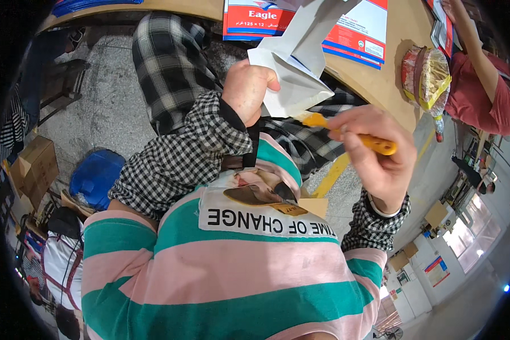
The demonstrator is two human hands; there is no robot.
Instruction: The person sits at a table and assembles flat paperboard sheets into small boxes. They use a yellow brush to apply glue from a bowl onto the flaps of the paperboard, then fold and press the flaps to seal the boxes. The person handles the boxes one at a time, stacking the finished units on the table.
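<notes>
My left hand [248,92] is closed on a partly folded carton blank [300,71], its plain grey-white inner side showing and its flaps standing up at angles. The blank is held over my lap, against the near edge of the table. In my right hand [382,150] is a small yellow brush [316,119], gripped by its handle. Its pale tip points left and lies at the lower edge of the blank; whether it touches cannot be told.
Red, white and blue printed cartons [360,35] lie on the brown table [374,82]. To their right stands a plastic-wrapped tub [425,76] smeared yellow. Beyond it a co-worker in a red shirt [487,93] reaches across. A blue container [98,174] and a cardboard box [37,170] are at the left.
</notes>
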